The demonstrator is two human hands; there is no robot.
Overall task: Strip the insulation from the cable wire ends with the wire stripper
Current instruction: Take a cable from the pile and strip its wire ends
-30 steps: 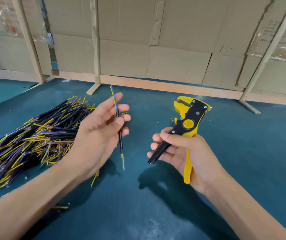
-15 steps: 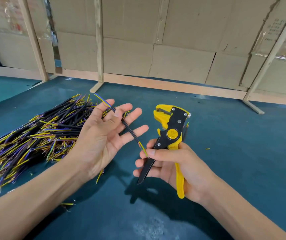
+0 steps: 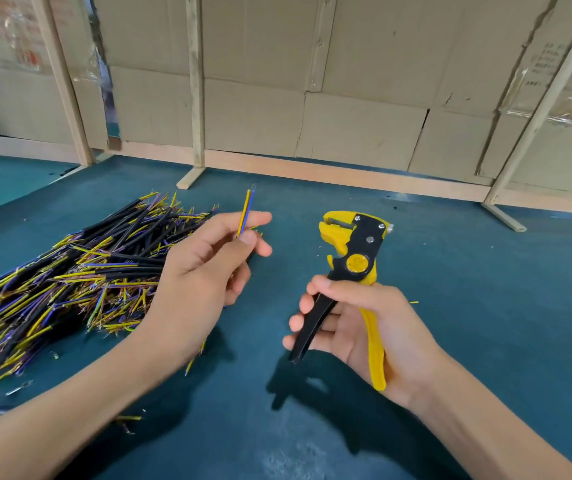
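Observation:
My left hand (image 3: pixel 204 271) pinches one short cable (image 3: pixel 245 212) between thumb and fingers; its yellow and blue inner wires stick up above the fingertips, and the black sheath is hidden behind the hand. My right hand (image 3: pixel 364 327) grips the yellow and black wire stripper (image 3: pixel 353 258) by its two handles, jaws pointing up and away from me. The cable end stands to the left of the jaws, apart from them.
A big pile of cut black cables (image 3: pixel 62 275) with yellow and blue wire ends lies on the teal table (image 3: pixel 485 306) at the left. Small wire scraps (image 3: pixel 128 418) lie near my left forearm. Cardboard boxes (image 3: pixel 346 98) and wooden frames (image 3: pixel 196 81) close off the far edge.
My left hand has turned the cable from slanting across the open palm to upright and closed its fingers on it. The stripper has moved a little right, away from the cable.

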